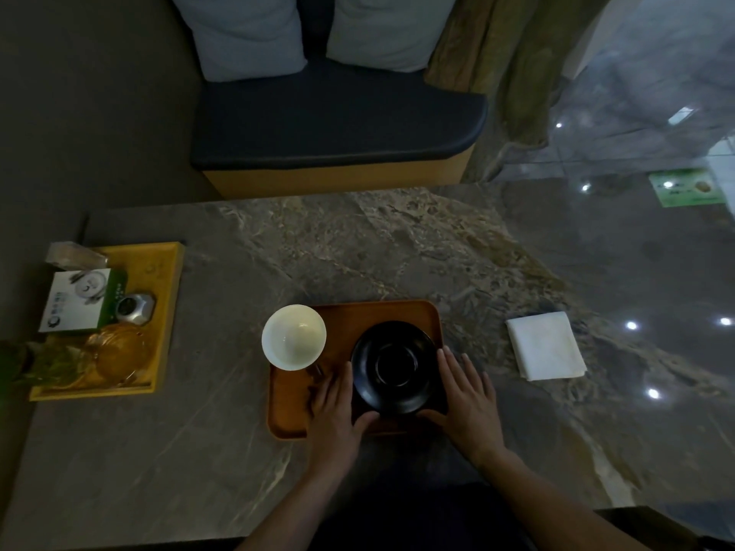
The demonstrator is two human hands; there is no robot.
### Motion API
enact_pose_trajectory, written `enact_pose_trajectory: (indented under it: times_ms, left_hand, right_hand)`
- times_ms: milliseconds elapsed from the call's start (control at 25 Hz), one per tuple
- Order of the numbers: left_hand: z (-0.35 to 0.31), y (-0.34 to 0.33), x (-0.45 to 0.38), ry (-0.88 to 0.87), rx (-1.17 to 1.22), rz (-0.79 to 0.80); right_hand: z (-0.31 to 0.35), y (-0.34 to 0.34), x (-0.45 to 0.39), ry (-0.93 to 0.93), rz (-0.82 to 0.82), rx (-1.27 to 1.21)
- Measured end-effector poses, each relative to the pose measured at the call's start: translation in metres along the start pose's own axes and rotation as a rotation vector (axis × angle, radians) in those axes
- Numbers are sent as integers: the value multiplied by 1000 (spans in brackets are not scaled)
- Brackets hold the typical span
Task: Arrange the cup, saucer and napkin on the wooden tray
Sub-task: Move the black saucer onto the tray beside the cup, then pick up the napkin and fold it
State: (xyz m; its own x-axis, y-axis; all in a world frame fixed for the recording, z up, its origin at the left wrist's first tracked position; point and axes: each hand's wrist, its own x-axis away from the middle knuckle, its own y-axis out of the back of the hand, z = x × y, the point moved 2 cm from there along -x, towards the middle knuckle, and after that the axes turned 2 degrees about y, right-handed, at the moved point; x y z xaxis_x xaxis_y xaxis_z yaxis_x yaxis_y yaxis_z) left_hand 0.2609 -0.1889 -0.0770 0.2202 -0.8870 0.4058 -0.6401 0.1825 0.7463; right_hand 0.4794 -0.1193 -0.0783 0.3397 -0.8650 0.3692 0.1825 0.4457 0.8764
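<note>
A brown wooden tray (pixel 350 316) lies on the marble table in front of me. A black saucer (pixel 393 365) rests on its right half. My left hand (pixel 334 407) and my right hand (pixel 469 403) flank the saucer, fingers flat and touching its left and right edges, thumbs at its near rim. A white cup (pixel 293 336) stands at the tray's far left corner, overhanging the edge. A folded white napkin (pixel 545 346) lies on the table to the right of the tray, apart from it.
A yellow tray (pixel 169 296) at the table's left edge carries a box, a small silver timer, glass dishes and a plant. A dark-cushioned bench (pixel 338 125) stands beyond the table. Glossy floor lies to the right.
</note>
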Motion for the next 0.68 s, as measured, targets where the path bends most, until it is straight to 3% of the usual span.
enact_pose_trajectory:
  times_ms: [120, 200, 280, 360, 480, 600, 680]
  left_hand:
    - [-2, 1, 3, 4, 65, 4]
    - [-3, 4, 12, -25, 99, -96]
    - [-4, 4, 23, -122, 106, -216]
    - [-11, -1, 30, -213, 65, -235]
    - [-36, -11, 23, -304, -21, -61]
    - [-81, -27, 3, -375, -108, 161]
    - [-117, -37, -12, -393, -161, 218]
  right_hand:
    - [0, -2, 3, -2, -11, -39]
    - [-1, 0, 8, -11, -49, -55]
    - [-10, 5, 18, -28, -149, -80]
    - [-27, 11, 31, -35, -263, -112]
    - [-63, 27, 47, -67, -320, -139]
    - [-105, 52, 53, -138, -238, -147]
    - [-131, 69, 52, -132, -176, -141]
